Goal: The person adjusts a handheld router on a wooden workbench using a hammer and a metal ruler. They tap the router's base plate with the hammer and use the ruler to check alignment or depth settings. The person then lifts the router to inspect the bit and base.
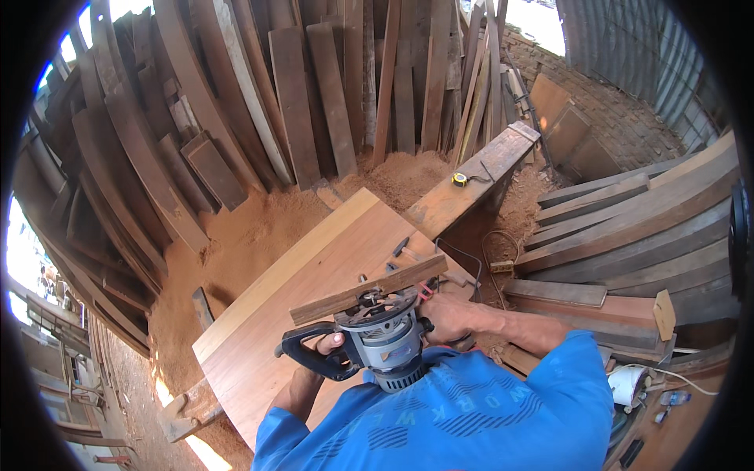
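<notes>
A grey and black router is tipped over in front of my chest, its base facing away from me. My left hand is closed round its black loop handle, with most fingers hidden behind it. A rough wooden strip lies across the router's base. My right hand is bent in at the router's right side, by a small red piece and the strip's right end. Its fingers look curled, but what they grip is unclear. Beneath lies a wide wooden panel, with a hammer near its far right edge.
A narrow bench beyond the panel bears a yellow tape measure. Tall planks lean along the back over sawdust. Stacked boards lie on the right. A cord with a socket block trails beside the panel.
</notes>
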`<action>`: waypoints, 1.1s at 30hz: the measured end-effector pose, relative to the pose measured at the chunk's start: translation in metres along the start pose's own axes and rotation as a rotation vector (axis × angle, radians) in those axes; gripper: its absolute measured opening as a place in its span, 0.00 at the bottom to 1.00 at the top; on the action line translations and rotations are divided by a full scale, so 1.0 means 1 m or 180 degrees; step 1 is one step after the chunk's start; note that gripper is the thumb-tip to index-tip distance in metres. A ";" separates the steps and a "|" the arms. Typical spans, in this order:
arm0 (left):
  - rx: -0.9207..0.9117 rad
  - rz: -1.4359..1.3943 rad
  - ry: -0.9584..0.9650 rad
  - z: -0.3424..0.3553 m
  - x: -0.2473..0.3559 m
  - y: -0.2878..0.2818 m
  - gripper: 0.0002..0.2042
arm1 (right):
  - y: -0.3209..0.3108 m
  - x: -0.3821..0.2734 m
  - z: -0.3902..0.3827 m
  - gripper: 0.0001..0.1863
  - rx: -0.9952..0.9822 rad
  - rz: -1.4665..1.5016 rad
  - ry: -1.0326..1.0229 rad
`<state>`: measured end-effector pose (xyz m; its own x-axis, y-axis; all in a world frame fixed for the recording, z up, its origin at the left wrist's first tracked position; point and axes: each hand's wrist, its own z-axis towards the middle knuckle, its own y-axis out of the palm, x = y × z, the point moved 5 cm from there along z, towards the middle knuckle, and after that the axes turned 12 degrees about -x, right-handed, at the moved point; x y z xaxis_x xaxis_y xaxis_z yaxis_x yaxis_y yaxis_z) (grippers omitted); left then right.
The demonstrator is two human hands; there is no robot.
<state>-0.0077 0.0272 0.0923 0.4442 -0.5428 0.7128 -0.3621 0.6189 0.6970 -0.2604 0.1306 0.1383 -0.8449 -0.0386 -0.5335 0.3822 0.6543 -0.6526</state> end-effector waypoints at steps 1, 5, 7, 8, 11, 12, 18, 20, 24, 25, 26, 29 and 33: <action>-0.0009 0.0010 -0.0013 -0.001 -0.001 -0.001 0.25 | 0.001 -0.001 0.001 0.17 0.0037 0.0050 0.0001; 0.0007 0.0017 -0.0041 -0.001 -0.004 -0.001 0.25 | 0.004 -0.001 0.003 0.15 0.0409 0.0002 -0.0150; -0.0042 0.0031 -0.0081 0.004 -0.006 0.003 0.25 | 0.019 0.010 0.008 0.16 0.1079 -0.0312 -0.0417; -0.0053 0.0041 -0.0087 0.006 -0.006 0.004 0.25 | 0.026 0.012 0.011 0.16 0.1301 -0.0349 -0.0493; -0.0044 0.0032 -0.0092 0.006 -0.007 0.002 0.25 | 0.033 0.007 0.015 0.17 0.1653 -0.0363 -0.0631; -0.0061 0.0032 -0.0111 0.005 -0.009 0.003 0.25 | 0.032 0.007 0.014 0.17 0.1564 -0.0382 -0.0578; -0.0065 0.0031 -0.0123 -0.006 -0.011 0.011 0.25 | -0.020 -0.014 -0.001 0.21 0.0604 0.0091 -0.0636; -0.0066 0.0011 -0.0102 -0.010 -0.012 0.010 0.25 | -0.044 -0.026 -0.013 0.26 0.0309 0.0410 -0.0988; -0.0208 -0.0001 -0.0071 0.003 -0.010 0.017 0.25 | -0.032 -0.011 -0.008 0.31 -0.1279 0.1492 -0.1285; -0.0242 -0.0014 -0.0068 0.007 -0.010 0.019 0.25 | -0.030 -0.011 -0.010 0.30 -0.1551 0.1562 -0.1302; -0.0261 -0.0010 -0.0026 0.013 -0.008 0.019 0.25 | -0.026 -0.010 -0.012 0.29 -0.1827 0.1607 -0.1311; -0.0208 -0.0027 0.0026 0.008 -0.005 0.015 0.25 | -0.020 -0.014 -0.017 0.28 -0.1408 0.1809 -0.1124; -0.0176 -0.0010 0.0036 0.006 -0.002 0.016 0.25 | -0.021 -0.015 -0.023 0.22 -0.0948 0.1287 -0.0937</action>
<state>-0.0192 0.0348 0.1031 0.4546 -0.5385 0.7095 -0.3151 0.6478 0.6936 -0.2642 0.1352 0.1726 -0.4979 0.0780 -0.8637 0.4949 0.8434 -0.2091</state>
